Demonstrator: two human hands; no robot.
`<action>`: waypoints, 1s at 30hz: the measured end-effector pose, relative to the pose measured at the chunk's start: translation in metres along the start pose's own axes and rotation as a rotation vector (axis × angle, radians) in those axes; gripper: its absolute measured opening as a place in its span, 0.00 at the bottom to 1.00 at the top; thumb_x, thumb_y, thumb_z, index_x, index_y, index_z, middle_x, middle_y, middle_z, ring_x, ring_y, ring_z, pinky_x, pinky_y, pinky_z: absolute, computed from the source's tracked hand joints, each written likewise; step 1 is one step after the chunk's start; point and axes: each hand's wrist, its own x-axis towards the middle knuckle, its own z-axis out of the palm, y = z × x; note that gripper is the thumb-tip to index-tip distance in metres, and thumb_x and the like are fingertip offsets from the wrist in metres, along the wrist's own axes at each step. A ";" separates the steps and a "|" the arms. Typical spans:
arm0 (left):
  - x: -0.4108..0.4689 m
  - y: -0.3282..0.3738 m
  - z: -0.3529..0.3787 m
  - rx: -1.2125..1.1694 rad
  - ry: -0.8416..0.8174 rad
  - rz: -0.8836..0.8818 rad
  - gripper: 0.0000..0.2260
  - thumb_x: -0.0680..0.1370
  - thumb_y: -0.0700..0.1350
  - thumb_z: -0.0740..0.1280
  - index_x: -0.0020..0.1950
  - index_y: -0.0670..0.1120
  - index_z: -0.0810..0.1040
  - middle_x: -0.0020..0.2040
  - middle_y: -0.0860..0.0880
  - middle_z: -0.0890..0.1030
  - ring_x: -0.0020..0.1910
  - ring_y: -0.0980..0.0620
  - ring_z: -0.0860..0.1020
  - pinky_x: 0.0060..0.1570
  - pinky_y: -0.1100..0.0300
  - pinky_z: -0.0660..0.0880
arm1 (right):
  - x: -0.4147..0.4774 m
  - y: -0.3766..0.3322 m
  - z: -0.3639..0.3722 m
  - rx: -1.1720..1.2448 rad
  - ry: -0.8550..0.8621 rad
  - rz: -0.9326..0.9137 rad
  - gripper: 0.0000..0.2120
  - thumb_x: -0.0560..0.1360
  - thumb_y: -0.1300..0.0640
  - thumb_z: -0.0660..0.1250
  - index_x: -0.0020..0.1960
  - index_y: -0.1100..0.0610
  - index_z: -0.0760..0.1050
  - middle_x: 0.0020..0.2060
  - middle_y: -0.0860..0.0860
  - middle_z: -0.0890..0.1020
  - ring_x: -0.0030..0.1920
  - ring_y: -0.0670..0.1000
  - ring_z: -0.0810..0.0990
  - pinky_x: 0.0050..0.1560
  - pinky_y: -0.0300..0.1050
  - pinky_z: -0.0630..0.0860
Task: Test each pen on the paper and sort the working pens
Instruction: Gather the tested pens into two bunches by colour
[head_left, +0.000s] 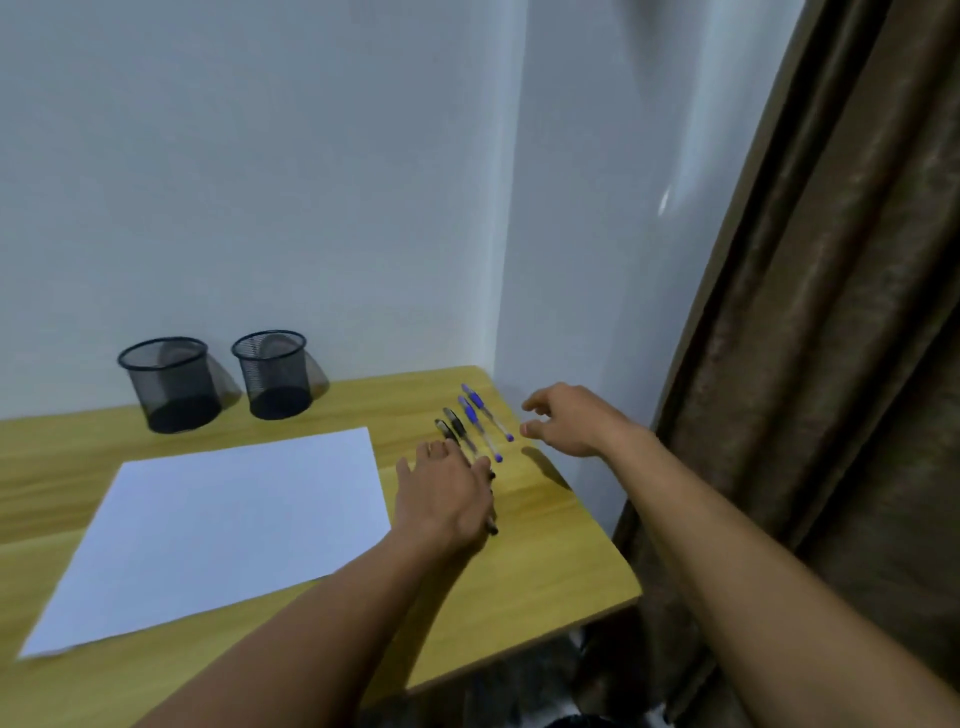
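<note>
A row of pens lies on the wooden desk near its right back corner: two blue pens (485, 415) on the right and black pens (453, 423) to their left. My left hand (447, 493) lies flat over the near ends of the black pens, fingers spread; a pen tip shows under its right edge. Whether it grips a pen is hidden. My right hand (571, 418) hovers just right of the blue pens, fingers apart and curled, holding nothing. A white sheet of paper (218, 525) lies to the left of the pens.
Two black mesh pen cups (171, 384) (272, 374) stand at the back of the desk (545, 561) against the wall. The wall corner and a brown curtain (831, 364) close in on the right. The desk's right edge runs just past the pens.
</note>
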 end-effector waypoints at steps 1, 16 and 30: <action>0.004 0.000 0.005 0.043 -0.010 -0.006 0.26 0.83 0.57 0.45 0.68 0.41 0.70 0.68 0.41 0.72 0.70 0.42 0.65 0.70 0.39 0.59 | 0.010 -0.001 0.002 0.003 -0.003 -0.011 0.26 0.79 0.46 0.68 0.75 0.52 0.72 0.70 0.55 0.78 0.68 0.55 0.77 0.67 0.50 0.73; 0.052 -0.002 0.005 0.110 -0.069 -0.154 0.28 0.81 0.63 0.50 0.76 0.49 0.62 0.78 0.37 0.57 0.78 0.32 0.47 0.72 0.33 0.49 | 0.064 -0.011 0.043 0.084 0.057 -0.110 0.11 0.77 0.55 0.70 0.57 0.54 0.86 0.55 0.53 0.86 0.54 0.53 0.83 0.55 0.48 0.79; 0.084 0.004 -0.025 -0.286 0.024 -0.385 0.09 0.71 0.44 0.74 0.48 0.44 0.80 0.46 0.45 0.82 0.42 0.45 0.77 0.36 0.57 0.71 | 0.068 -0.003 0.037 0.127 0.002 0.074 0.13 0.72 0.63 0.72 0.55 0.64 0.83 0.56 0.62 0.84 0.54 0.60 0.83 0.57 0.59 0.82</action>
